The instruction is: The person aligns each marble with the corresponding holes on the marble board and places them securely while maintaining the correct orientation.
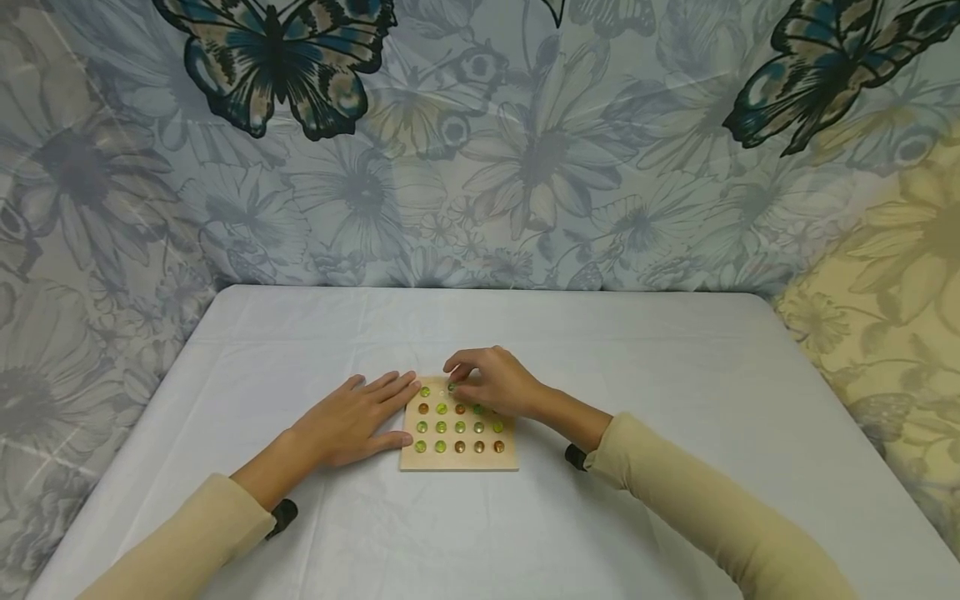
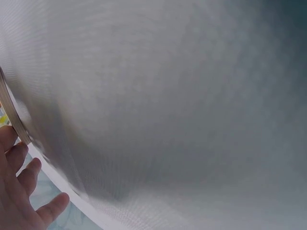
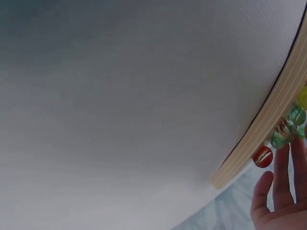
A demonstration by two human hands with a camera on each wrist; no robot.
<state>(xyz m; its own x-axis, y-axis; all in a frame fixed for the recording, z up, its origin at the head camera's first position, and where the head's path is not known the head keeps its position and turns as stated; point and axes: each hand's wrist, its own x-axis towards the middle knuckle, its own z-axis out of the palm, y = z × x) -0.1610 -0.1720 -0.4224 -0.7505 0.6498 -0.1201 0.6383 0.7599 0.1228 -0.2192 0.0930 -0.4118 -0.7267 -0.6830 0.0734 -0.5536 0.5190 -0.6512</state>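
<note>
A square wooden board (image 1: 459, 462) lies on the table, with glass marbles (image 1: 460, 427) in green, yellow-green and amber set in rows. My left hand (image 1: 356, 421) lies flat at the board's left side, fingers spread and straight, its thumb and fingertips at that edge. Over the far row, my right hand (image 1: 498, 382) bends its thumb and index finger around a green marble (image 1: 451, 387), which sits off the line of the columns. That hand hides the far right part of the board. In the right wrist view, a red marble (image 3: 263, 156) shows near the board's edge.
A white cloth covers the table (image 1: 637, 358). Behind it hangs a floral fabric backdrop (image 1: 540, 167) with large butterflies. Dark wrist-worn devices (image 1: 282, 518) show below both sleeve cuffs.
</note>
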